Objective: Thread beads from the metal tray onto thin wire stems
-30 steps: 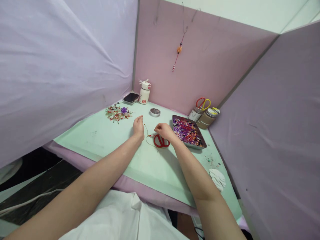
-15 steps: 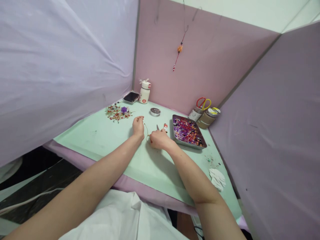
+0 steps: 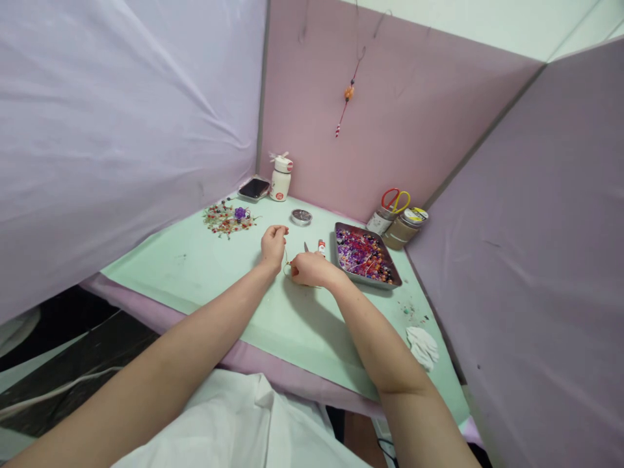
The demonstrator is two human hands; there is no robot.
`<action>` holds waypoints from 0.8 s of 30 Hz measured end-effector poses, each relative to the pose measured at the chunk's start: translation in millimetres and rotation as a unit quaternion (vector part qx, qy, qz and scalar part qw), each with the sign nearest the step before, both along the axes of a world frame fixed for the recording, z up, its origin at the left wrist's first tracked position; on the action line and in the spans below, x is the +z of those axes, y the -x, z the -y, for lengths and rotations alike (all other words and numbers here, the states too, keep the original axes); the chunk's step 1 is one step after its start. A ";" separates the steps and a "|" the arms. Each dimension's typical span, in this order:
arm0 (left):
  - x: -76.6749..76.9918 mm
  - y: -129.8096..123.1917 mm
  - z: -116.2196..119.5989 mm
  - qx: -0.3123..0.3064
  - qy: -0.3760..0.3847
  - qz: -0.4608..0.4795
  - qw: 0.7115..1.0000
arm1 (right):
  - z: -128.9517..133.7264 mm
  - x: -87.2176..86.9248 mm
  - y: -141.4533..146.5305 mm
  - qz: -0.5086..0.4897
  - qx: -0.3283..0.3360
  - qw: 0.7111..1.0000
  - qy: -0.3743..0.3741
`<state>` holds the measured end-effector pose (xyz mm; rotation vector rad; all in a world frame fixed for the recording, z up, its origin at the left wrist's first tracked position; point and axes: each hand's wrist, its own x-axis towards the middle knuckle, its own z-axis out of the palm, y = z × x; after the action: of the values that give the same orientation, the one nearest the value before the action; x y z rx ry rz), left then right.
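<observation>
Over the middle of the table, my left hand [image 3: 273, 246] pinches one end of a thin yellowish cord [image 3: 286, 256]. My right hand [image 3: 309, 268] is closed on the same cord lower down, where it forms a small loop beside the fingertips. What else the right fingers cover is hidden. Just past my right hand a pointed metal tip [image 3: 306, 247] shows; the rest of that tool is behind the hand. A small red and white item [image 3: 322, 247], perhaps a lighter, lies close by.
To the right stands a metal tray [image 3: 370, 285] of mixed beads. Behind it are scissors [image 3: 396, 200] in a jar and a lidded jar [image 3: 405, 229]. A round tin [image 3: 301, 217], white bottle [image 3: 281, 179], phone [image 3: 254, 188], beaded strands [image 3: 227, 221] and white cloth [image 3: 422, 348] lie around.
The two hands have come slightly closer together, and the cord between them has shifted a little. The whole view has moved slightly.
</observation>
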<state>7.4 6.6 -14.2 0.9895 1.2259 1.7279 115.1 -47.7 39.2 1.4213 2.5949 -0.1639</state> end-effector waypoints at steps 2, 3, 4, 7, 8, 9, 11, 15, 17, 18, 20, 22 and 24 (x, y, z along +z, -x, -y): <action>0.0 -0.1 0.0 -0.008 -0.003 0.021 1.000 | 4.1 -3.7 6.4 0.026 -0.004 0.999 -0.023; 0.2 -0.2 0.2 -0.011 -0.006 0.033 0.999 | 5.3 -5.3 8.6 0.035 -0.003 0.999 -0.032; 0.3 -0.4 0.4 -0.012 -0.006 0.039 0.999 | 5.8 -6.4 9.9 0.040 -0.002 0.999 -0.037; 0.7 -1.1 1.2 -0.016 -0.006 0.035 0.999 | 2.4 -5.6 7.1 0.010 0.004 1.000 -0.029; 0.6 -1.4 1.6 -0.020 -0.004 0.024 0.999 | -0.3 -4.0 4.0 -0.013 0.003 1.000 -0.018; 0.6 -1.8 2.2 -0.025 -0.002 0.009 1.000 | -3.7 -2.1 0.0 -0.040 -0.001 0.999 -0.006; 0.3 -2.7 3.7 -0.042 0.004 -0.029 0.999 | -11.9 1.7 -9.8 -0.092 -0.022 0.996 0.002; -0.6 -5.8 8.6 -0.100 0.013 -0.104 0.990 | -28.8 2.8 -29.2 -0.194 -0.084 0.977 -0.007; -1.8 -7.6 11.0 -0.137 0.015 -0.128 0.982 | -35.7 -0.6 -36.0 -0.231 -0.115 0.966 -0.009; -2.6 -8.4 11.9 -0.158 0.015 -0.137 0.978 | -38.7 -2.7 -38.5 -0.249 -0.127 0.960 -0.014; -4.5 -9.6 13.0 -0.197 0.013 -0.148 0.969 | -43.6 -6.6 -42.0 -0.282 -0.142 0.949 -0.023; -6.6 -9.9 13.2 -0.224 0.007 -0.163 0.961 | -46.7 -8.5 -44.4 -0.308 -0.151 0.939 -0.019; -8.2 -9.4 12.8 -0.227 0.000 -0.181 0.957 | -47.7 -7.6 -47.0 -0.327 -0.154 0.933 0.000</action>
<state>16.7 -6.2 -22.5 1.5018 1.1028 1.2211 162.1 0.0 31.6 2.0492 2.8031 -0.8072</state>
